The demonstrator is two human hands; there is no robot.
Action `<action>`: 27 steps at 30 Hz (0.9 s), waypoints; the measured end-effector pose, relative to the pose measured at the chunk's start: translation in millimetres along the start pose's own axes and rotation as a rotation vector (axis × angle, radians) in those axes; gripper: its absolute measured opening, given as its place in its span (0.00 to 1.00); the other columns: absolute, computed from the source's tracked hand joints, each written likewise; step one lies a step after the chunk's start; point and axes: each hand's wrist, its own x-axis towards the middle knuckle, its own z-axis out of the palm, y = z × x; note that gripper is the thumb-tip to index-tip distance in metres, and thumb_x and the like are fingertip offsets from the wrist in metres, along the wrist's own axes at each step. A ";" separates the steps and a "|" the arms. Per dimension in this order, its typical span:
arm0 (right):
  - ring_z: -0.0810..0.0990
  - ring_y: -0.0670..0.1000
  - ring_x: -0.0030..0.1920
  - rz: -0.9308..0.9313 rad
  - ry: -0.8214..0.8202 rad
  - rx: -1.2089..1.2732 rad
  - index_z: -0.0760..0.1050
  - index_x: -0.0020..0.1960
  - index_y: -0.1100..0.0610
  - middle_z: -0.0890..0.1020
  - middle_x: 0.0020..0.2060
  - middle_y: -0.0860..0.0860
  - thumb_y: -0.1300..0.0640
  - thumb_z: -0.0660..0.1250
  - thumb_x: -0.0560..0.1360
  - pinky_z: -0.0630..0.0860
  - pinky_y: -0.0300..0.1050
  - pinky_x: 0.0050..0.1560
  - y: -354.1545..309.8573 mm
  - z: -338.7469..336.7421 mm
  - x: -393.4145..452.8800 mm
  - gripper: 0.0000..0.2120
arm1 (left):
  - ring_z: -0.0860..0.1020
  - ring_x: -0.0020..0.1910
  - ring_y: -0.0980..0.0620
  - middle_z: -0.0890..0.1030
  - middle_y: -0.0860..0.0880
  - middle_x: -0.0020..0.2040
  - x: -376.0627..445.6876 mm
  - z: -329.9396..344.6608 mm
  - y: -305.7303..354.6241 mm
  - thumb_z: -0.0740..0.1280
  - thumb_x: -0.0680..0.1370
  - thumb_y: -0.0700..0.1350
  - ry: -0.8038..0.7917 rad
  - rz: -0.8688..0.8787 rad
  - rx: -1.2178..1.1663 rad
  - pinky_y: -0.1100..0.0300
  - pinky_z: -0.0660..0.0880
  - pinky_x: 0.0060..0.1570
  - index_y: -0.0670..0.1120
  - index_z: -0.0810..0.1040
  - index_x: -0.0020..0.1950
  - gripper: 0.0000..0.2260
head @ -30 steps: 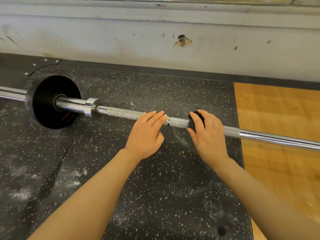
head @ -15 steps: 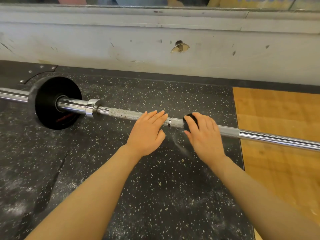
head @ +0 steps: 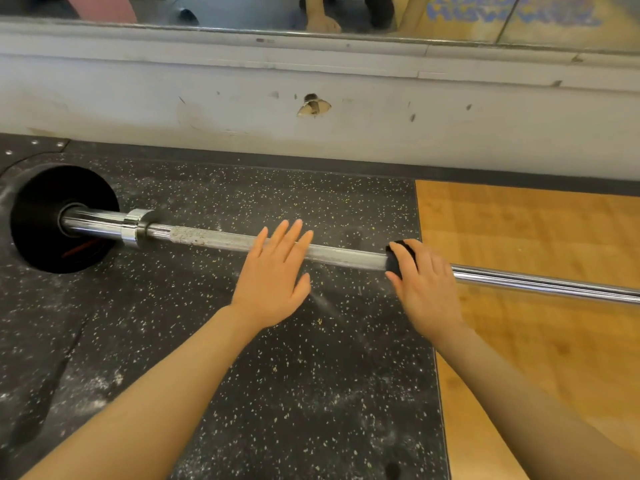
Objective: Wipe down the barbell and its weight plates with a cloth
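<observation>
A black cloth (head: 394, 261) wraps the barbell shaft (head: 346, 255) where its knurling meets smooth chrome, held under the right hand's (head: 424, 289) curled fingers. The left hand (head: 273, 275) rests flat on the knurling, fingers straight and slightly spread. A black weight plate (head: 38, 220) sits far left on speckled rubber flooring (head: 277, 375).
</observation>
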 end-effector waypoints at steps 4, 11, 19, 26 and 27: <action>0.74 0.62 0.58 0.042 0.029 -0.013 0.72 0.67 0.60 0.75 0.62 0.60 0.53 0.67 0.77 0.72 0.57 0.58 11.1 -6.6 -10.4 0.21 | 0.49 0.79 0.48 0.54 0.49 0.79 23.0 9.4 42.9 0.46 0.77 0.55 -0.051 0.103 0.015 0.45 0.38 0.75 0.48 0.55 0.79 0.30; 0.68 0.57 0.61 -0.044 0.069 0.028 0.72 0.66 0.58 0.75 0.61 0.59 0.53 0.67 0.77 0.71 0.58 0.63 0.0 2.0 -0.5 0.19 | 0.58 0.77 0.46 0.62 0.51 0.77 29.5 18.0 55.5 0.47 0.76 0.55 -0.071 0.097 0.010 0.40 0.51 0.74 0.51 0.62 0.77 0.29; 0.72 0.58 0.57 0.015 0.033 0.008 0.72 0.65 0.58 0.74 0.61 0.56 0.48 0.56 0.80 0.67 0.51 0.60 44.1 -4.8 -18.0 0.19 | 0.64 0.75 0.44 0.67 0.50 0.75 25.9 20.0 58.2 0.50 0.76 0.52 -0.012 0.094 -0.012 0.39 0.56 0.73 0.49 0.66 0.75 0.28; 0.71 0.61 0.59 0.144 0.008 0.009 0.72 0.65 0.61 0.74 0.62 0.59 0.48 0.55 0.80 0.68 0.56 0.61 84.3 -20.2 -40.4 0.21 | 0.62 0.75 0.44 0.66 0.50 0.75 23.7 19.9 64.9 0.49 0.75 0.53 -0.009 0.066 -0.025 0.39 0.54 0.74 0.49 0.67 0.75 0.29; 0.71 0.62 0.59 0.153 0.005 0.014 0.72 0.65 0.62 0.74 0.62 0.59 0.50 0.56 0.81 0.68 0.57 0.62 80.1 -20.5 -39.1 0.20 | 0.62 0.75 0.44 0.66 0.50 0.75 23.4 19.8 65.9 0.48 0.75 0.54 -0.011 0.061 -0.024 0.39 0.53 0.74 0.49 0.66 0.75 0.29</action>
